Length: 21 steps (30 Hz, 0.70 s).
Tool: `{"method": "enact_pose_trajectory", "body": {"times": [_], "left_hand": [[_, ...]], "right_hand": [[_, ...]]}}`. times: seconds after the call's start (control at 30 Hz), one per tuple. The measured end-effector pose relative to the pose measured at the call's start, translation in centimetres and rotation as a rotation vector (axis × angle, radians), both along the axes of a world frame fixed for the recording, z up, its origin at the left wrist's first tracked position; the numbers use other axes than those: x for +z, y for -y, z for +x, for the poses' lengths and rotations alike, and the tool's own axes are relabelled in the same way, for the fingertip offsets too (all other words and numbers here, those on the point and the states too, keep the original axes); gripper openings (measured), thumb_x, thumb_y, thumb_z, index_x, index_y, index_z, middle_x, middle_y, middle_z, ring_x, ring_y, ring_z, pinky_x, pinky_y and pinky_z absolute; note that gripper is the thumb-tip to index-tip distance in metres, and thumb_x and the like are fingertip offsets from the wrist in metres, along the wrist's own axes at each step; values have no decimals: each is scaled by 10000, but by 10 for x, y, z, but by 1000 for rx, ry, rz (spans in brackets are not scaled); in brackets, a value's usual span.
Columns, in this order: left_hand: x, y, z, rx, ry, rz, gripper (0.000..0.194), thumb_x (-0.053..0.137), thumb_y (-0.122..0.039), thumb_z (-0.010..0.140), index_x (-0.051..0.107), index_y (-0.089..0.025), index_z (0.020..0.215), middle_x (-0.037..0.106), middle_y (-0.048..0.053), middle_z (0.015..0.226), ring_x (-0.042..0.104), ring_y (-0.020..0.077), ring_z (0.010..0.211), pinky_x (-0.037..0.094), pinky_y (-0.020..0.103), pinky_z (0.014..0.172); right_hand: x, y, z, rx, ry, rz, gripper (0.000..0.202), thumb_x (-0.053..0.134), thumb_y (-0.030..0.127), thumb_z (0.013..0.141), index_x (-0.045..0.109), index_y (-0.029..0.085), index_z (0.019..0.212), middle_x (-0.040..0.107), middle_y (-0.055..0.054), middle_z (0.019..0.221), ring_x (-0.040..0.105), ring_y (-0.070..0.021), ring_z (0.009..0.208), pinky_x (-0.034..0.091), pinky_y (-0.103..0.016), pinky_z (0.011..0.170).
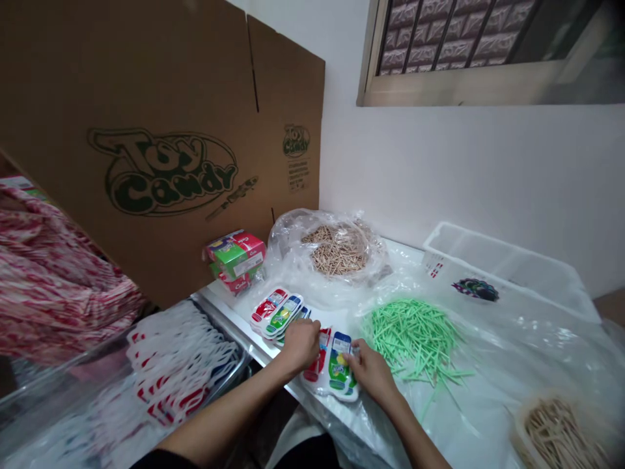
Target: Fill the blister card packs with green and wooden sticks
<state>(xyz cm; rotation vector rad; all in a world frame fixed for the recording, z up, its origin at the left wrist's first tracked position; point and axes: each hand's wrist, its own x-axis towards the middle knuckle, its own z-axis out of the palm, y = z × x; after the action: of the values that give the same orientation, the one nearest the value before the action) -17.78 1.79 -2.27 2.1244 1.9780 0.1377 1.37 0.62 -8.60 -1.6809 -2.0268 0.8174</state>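
Observation:
At the table's front edge, bottle-shaped packets [338, 366] in red and in green and blue lie between my two hands. My left hand [301, 344] is closed at their upper left side, and what its fingers pinch is too small to name. My right hand [372, 370] grips the right edge of the packets with thumb and fingers. A second stack of similar packets [277, 312] lies just beyond my left hand. Right of my hands is a loose pile of light green sticks [413, 332].
Behind are a plastic bag of brown sticks [336, 251], small boxes [239, 255] and a large cardboard box [166, 78]. A clear bin [512, 267] stands back right, a tub of pale sticks [561, 433] front right. White packets [180, 365] fill a left bin. A person's patterned clothing [53, 273] shows beyond.

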Motion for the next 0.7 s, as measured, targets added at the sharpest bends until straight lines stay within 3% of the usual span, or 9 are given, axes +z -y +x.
{"method": "enact_pose_trajectory", "body": {"times": [0.07, 0.13, 0.2, 0.27, 0.37, 0.43, 0.57, 0.7], "left_hand": [[17, 6, -6, -50, 69, 40, 174, 435, -235, 826, 602, -188, 823, 625, 97, 912, 552, 247, 927, 362, 368, 838], [35, 10, -14, -123, 319, 39, 157, 440, -265, 833, 569, -189, 783, 614, 49, 838, 551, 199, 842, 380, 331, 806], [48, 12, -19, -198, 632, -58, 161, 467, -310, 832, 531, -181, 760, 593, 15, 765, 540, 160, 754, 405, 277, 720], [54, 13, -18, -207, 937, -181, 175, 539, -350, 798, 505, -179, 785, 578, -8, 737, 536, 137, 703, 414, 243, 654], [51, 11, -3, -120, 1282, -345, 356, 707, -346, 664, 514, -182, 915, 602, -13, 784, 566, 139, 714, 438, 248, 658], [43, 10, 14, -72, 1372, -460, 429, 766, -332, 589, 559, -159, 922, 627, 6, 780, 585, 153, 705, 450, 265, 663], [25, 11, 56, 62, 1418, -576, 310, 760, -354, 585, 609, -103, 684, 602, 12, 594, 544, 126, 529, 429, 244, 542], [14, 17, 93, 44, 1576, -711, 294, 760, -342, 590, 642, -115, 735, 623, 18, 614, 578, 145, 556, 466, 265, 584]], "right_hand": [[4, 1, 1, -104, -101, 73, 424, 549, 441, 779, 510, 202, 1127, 645, -40, 877, 621, -201, 813, 435, -257, 663], [10, 3, 2, -181, -301, 103, 601, 637, 450, 702, 464, 188, 1214, 635, -72, 1000, 615, -223, 876, 467, -293, 710], [18, 3, 1, -132, -566, 7, 581, 654, 442, 693, 512, 172, 1188, 664, -79, 981, 630, -226, 839, 492, -319, 703], [27, 5, 2, -21, -803, -134, 435, 626, 449, 730, 612, 159, 1054, 697, -74, 907, 643, -224, 808, 507, -335, 712], [40, 10, 8, 47, -961, -228, 358, 619, 474, 744, 676, 159, 902, 711, -63, 871, 648, -226, 826, 503, -351, 762], [47, 15, 17, 69, -975, -245, 350, 632, 475, 738, 684, 172, 905, 712, -42, 864, 647, -219, 832, 497, -346, 775], [51, 25, 43, 125, -892, -246, 304, 626, 456, 749, 697, 177, 847, 703, -19, 819, 637, -203, 807, 486, -326, 769], [45, 35, 69, 70, -825, -264, 312, 623, 455, 749, 683, 156, 812, 687, -18, 776, 617, -187, 732, 478, -305, 714]]}}
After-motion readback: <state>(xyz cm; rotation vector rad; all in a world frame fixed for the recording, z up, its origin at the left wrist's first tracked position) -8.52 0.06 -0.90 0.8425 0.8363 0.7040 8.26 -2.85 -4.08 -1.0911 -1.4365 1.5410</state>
